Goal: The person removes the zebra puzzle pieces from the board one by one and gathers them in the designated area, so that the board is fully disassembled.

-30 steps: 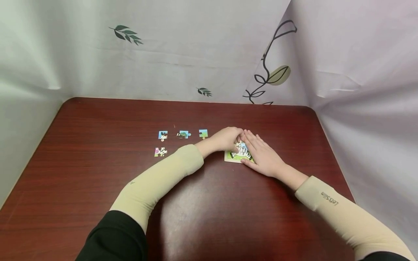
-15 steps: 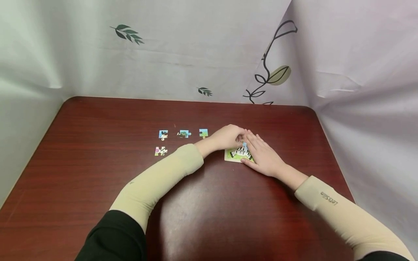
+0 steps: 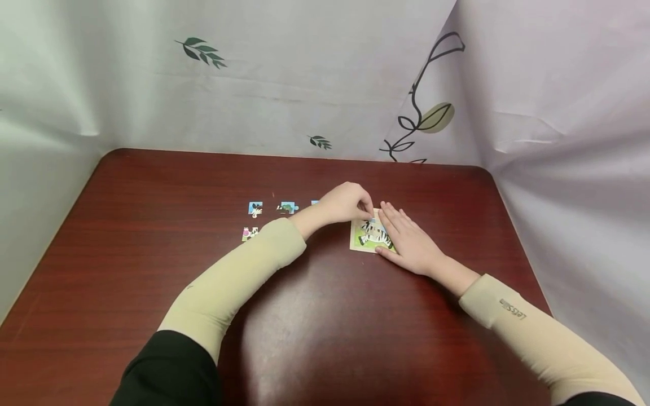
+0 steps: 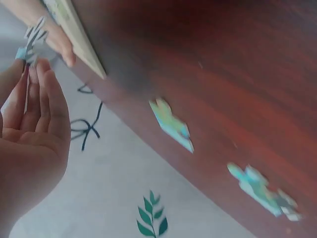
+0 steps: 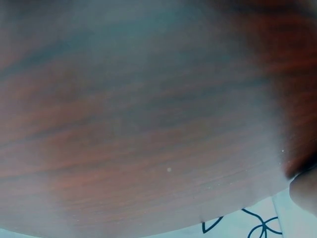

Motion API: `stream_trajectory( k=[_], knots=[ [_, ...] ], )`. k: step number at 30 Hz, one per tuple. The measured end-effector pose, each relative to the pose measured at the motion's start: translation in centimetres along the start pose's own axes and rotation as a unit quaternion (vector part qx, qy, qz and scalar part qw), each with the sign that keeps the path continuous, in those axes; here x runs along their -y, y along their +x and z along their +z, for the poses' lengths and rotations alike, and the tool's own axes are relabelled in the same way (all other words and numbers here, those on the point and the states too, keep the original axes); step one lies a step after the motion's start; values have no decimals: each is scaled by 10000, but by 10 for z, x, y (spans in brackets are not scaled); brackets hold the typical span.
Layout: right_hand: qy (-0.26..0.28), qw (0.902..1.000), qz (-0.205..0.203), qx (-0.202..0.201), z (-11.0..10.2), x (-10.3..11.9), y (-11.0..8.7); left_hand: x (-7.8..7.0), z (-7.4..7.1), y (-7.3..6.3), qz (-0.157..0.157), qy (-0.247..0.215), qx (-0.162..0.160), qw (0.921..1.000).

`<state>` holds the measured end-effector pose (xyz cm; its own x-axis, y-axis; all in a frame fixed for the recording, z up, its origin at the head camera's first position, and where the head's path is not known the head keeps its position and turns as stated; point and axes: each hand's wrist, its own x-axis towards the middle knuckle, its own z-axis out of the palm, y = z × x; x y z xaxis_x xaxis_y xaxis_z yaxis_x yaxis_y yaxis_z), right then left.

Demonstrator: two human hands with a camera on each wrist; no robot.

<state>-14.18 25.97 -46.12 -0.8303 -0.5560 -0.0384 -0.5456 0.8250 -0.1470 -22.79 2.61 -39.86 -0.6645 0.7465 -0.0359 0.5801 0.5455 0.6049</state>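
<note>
In the head view my left hand (image 3: 347,203) is over the upper left corner of a zebra jigsaw board (image 3: 356,242). Its thumb and fingertips pinch a puzzle piece (image 4: 34,43), striped black and white with a bit of blue, held up off the board in the left wrist view. My right hand (image 3: 412,242) lies flat with straight fingers across the board's right side and covers that part of the picture. The zebra's striped body and green ground show between the hands.
Loose puzzle pieces lie left of the board: a blue one with a zebra part (image 3: 255,208), a blue-green one (image 3: 288,207), one with pink (image 3: 249,233), and a sky piece (image 3: 315,202) partly behind my left wrist. A curtain (image 3: 274,84) hangs behind the table.
My left hand has risen from the board's top edge and drawn back to the left, pinching the piece. The left forearm now overlaps some loose pieces. My right hand has stayed put.
</note>
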Motion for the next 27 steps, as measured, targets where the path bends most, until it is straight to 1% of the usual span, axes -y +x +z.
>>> stream_trajectory(
  k=[5, 7, 12, 17, 22, 25, 27],
  knots=[
    [-29, 10000, 52, 45, -1, 1, 0, 11, -14, -13, -40, -101, -13, 9999],
    [-8, 10000, 53, 45, -1, 2, 0, 17, -19, -21, -58, -139, -8, 9999],
    [11, 10000, 11, 5, 0, 3, 1, 31, -35, -42, -225, -277, 54, 9993],
    [8, 9999, -44, -102, 1, 2, -1, 44, -48, -59, -346, -220, 159, 9990],
    [25, 10000, -11, -61, 1, 1, -1, 57, -58, -75, -399, -168, 298, 9986],
    [26, 10000, 3, -31, 1, 1, 0, 66, -61, -84, -485, -172, 351, 9981],
    [14, 10000, -39, -80, 1, 1, 0, 72, -61, -89, -543, -177, 379, 9976]
  ],
)
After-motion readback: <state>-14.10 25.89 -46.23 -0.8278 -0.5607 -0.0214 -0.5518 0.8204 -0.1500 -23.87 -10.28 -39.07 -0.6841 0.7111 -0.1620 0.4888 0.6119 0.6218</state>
